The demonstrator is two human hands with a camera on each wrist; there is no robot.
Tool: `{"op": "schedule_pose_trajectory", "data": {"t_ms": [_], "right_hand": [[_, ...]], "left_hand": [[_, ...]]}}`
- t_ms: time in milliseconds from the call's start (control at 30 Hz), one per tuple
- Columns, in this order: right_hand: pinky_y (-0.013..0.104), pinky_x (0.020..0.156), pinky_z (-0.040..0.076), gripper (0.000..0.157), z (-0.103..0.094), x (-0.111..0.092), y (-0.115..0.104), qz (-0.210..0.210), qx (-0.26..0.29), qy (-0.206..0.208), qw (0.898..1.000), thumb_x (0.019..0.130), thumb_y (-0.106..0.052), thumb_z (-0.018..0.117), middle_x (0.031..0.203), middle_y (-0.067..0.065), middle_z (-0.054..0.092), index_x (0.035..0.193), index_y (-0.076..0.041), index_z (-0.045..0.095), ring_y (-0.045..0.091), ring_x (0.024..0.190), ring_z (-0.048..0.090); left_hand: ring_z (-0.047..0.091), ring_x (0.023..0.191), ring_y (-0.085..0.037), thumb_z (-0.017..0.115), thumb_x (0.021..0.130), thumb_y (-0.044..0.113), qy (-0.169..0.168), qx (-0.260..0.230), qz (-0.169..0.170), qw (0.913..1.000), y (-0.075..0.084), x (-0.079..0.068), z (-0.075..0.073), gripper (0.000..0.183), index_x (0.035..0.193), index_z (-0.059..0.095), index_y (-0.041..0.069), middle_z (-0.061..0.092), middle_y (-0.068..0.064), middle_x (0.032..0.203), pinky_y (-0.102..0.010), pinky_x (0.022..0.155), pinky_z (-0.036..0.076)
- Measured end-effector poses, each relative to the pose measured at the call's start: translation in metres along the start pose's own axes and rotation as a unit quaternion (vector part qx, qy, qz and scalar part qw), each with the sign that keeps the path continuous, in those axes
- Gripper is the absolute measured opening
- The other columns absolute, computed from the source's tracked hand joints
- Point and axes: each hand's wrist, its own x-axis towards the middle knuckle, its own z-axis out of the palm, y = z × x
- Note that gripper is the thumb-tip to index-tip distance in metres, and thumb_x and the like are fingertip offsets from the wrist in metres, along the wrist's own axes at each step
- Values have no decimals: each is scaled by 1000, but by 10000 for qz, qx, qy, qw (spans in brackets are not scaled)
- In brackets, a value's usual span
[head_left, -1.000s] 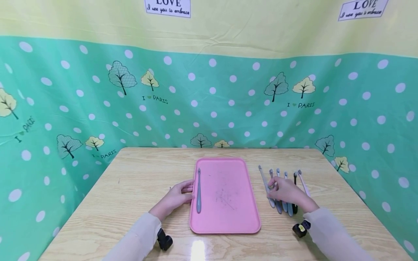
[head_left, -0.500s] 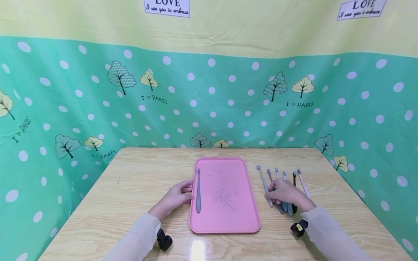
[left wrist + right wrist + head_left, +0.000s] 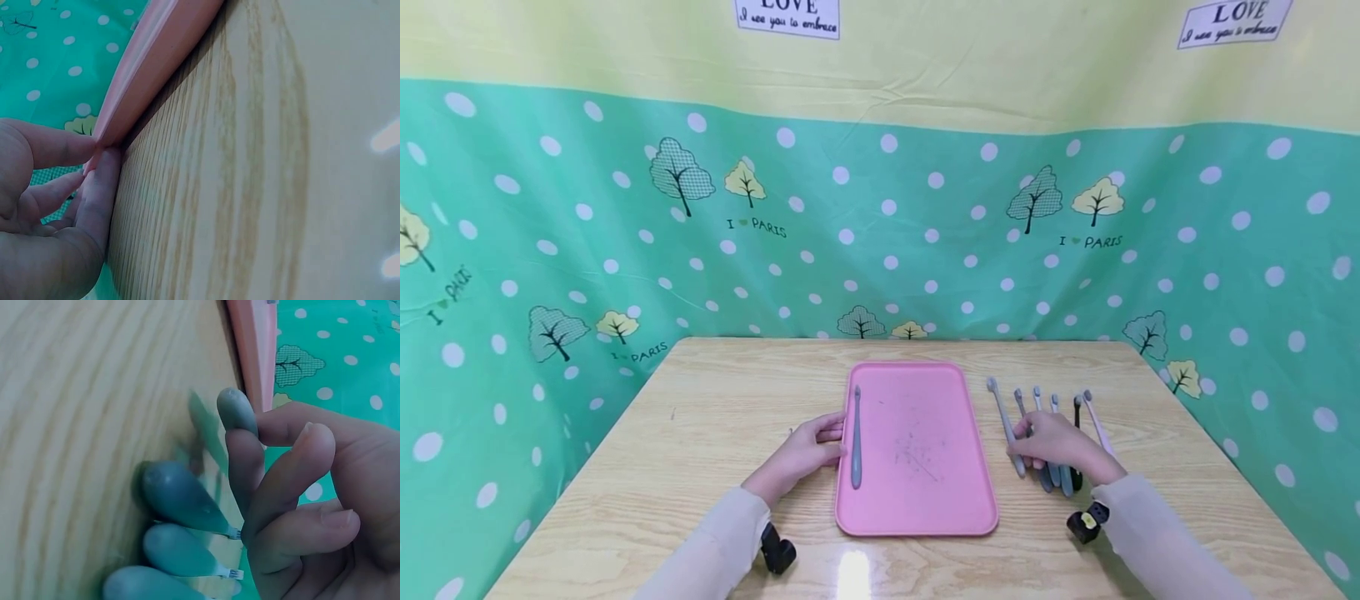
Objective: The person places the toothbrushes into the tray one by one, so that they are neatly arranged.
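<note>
Two hands, both pinching. Right hand [image 3: 1051, 440] has a grey toothbrush [image 3: 1002, 408] by the handle end, thumb to finger, just right of the pink tray [image 3: 917, 508]. Handle end looks off the wood; can't tell about the head. Left hand [image 3: 808, 447] pinches the tray's left rim. One blue-grey brush [image 3: 857, 450] lies inside along that rim; five others [image 3: 1067, 483] fan out further right of the tray.

My call: grip nearer mid-handle would curb head swing. Lift level, clear neighbouring handles under the curled fingers, left pinch light so the tray doesn't tip.
</note>
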Motion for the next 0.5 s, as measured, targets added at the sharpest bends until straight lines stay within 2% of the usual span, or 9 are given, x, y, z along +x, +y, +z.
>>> {"op": "schedule_pose_trajectory", "data": {"t_ms": [233, 400, 500], "right_hand": [[17, 41, 36, 25, -4, 1, -5, -273, 540, -285, 9978, 91, -18, 72, 64, 6, 63, 105, 1, 63, 12, 49, 51], [15, 39, 30, 31, -3, 4, -14, -391, 731, -519, 9952, 92, -23, 71, 65, 6, 64, 110, 1, 62, 9, 47, 46], [16, 39, 31, 34, 0, 7, -20, -411, 829, -621, 9938, 93, -25, 71, 67, 6, 65, 112, 2, 61, 8, 47, 46]], "left_hand": [[54, 125, -36, 66, 90, -3, -18, -47, 16, 10000, -1, 2, 0, 64, 149, 41, -4, 54, -20, 136, -35, 91, 60], [55, 124, -36, 66, 90, -3, 32, -10, 8, 10000, -2, 2, 0, 64, 149, 42, -3, 55, -20, 134, -34, 90, 60], [55, 123, -35, 67, 90, -3, 63, 17, 5, 10000, -1, 1, 0, 63, 148, 43, -3, 56, -20, 134, -34, 90, 60]]}}
